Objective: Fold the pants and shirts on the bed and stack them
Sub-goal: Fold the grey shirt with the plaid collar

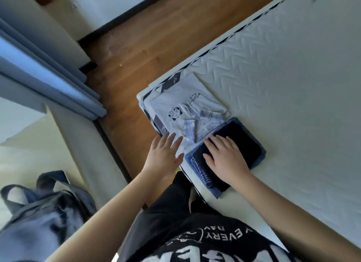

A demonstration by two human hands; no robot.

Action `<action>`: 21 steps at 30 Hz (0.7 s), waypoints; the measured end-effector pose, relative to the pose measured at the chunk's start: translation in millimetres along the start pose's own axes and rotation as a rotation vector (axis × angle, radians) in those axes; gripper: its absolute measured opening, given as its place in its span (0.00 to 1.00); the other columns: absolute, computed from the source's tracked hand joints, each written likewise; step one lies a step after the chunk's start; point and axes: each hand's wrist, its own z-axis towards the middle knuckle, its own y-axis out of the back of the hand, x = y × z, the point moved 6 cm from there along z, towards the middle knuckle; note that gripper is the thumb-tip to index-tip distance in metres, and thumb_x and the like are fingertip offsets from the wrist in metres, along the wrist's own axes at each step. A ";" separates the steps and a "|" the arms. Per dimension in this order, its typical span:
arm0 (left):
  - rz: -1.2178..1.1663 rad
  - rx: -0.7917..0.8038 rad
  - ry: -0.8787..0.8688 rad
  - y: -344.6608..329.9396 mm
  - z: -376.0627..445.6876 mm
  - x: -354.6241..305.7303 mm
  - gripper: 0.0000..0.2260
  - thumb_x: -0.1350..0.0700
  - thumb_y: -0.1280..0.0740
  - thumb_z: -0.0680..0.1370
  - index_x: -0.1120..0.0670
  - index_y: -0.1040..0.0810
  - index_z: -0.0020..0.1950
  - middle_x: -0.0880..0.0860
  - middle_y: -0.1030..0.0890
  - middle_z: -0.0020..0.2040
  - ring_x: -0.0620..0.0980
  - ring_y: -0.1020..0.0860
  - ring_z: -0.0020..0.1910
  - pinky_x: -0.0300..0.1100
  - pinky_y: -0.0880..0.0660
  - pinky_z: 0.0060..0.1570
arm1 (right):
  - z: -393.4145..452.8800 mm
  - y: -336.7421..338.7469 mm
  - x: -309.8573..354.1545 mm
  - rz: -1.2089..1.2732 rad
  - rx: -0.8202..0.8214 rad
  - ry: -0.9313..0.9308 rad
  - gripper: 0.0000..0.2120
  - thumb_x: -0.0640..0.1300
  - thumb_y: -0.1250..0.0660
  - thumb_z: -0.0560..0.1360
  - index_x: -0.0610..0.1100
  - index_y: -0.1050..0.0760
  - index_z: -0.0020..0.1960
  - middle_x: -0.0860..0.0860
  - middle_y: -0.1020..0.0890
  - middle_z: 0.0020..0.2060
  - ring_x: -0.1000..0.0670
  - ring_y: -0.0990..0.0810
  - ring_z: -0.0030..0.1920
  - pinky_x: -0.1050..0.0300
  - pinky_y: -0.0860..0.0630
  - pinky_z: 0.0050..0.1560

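Observation:
At the bed's near corner lies a folded white T-shirt point(176, 100) with a cartoon print, and a folded plaid shirt point(203, 123) rests on it. Beside them sits a stack of folded pants: dark navy pants point(242, 142) on top of blue jeans point(203, 175). My right hand point(224, 156) lies flat on the dark pants, fingers straight. With its fingers spread, my left hand point(164, 154) hovers at the near edge of the white T-shirt, holding nothing.
The quilted white mattress point(273, 76) stretches away to the right. Wooden floor point(127, 56) runs along the bed's left edge. A dark bag point(48, 203) lies at the lower left, and blue curtains point(39, 66) hang at the left.

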 end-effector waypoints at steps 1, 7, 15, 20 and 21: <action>0.018 -0.010 -0.002 9.5 -17.2 -1.6 0.27 0.38 0.50 0.81 0.45 0.44 0.79 0.49 0.41 0.79 0.52 0.48 0.79 0.54 0.54 0.76 | -14.1 9.1 8.1 -0.009 -0.018 0.003 0.23 0.52 0.36 0.78 0.42 0.27 0.69 0.43 0.23 0.65 0.42 0.25 0.66 0.42 0.32 0.70; 0.069 -0.194 -0.035 51.6 -94.0 9.6 0.28 0.36 0.50 0.78 0.46 0.34 0.75 0.50 0.30 0.73 0.54 0.35 0.74 0.60 0.39 0.72 | -66.8 33.8 39.7 -0.032 -0.020 -0.067 0.29 0.56 0.52 0.80 0.42 0.28 0.71 0.43 0.25 0.67 0.42 0.27 0.68 0.42 0.34 0.71; 0.101 -0.223 -0.126 64.5 -132.6 54.2 0.28 0.35 0.49 0.78 0.45 0.34 0.75 0.50 0.30 0.73 0.54 0.36 0.75 0.59 0.41 0.73 | -89.9 49.5 84.9 -0.064 0.005 -0.190 0.36 0.65 0.59 0.77 0.46 0.31 0.73 0.46 0.29 0.72 0.44 0.32 0.72 0.44 0.39 0.73; 0.027 -0.352 -0.170 97.3 -152.3 76.2 0.29 0.37 0.50 0.80 0.48 0.40 0.78 0.52 0.29 0.73 0.54 0.35 0.74 0.57 0.38 0.72 | -100.3 82.6 115.3 -0.028 -0.199 -0.338 0.31 0.60 0.50 0.78 0.41 0.23 0.66 0.41 0.22 0.64 0.40 0.23 0.64 0.40 0.29 0.65; 0.023 -0.361 -0.184 102.4 -156.0 81.1 0.28 0.37 0.50 0.80 0.48 0.39 0.78 0.52 0.29 0.73 0.54 0.35 0.74 0.58 0.38 0.72 | -101.7 86.9 120.6 -0.039 -0.209 -0.351 0.30 0.60 0.49 0.78 0.40 0.24 0.66 0.41 0.22 0.64 0.39 0.23 0.64 0.40 0.29 0.65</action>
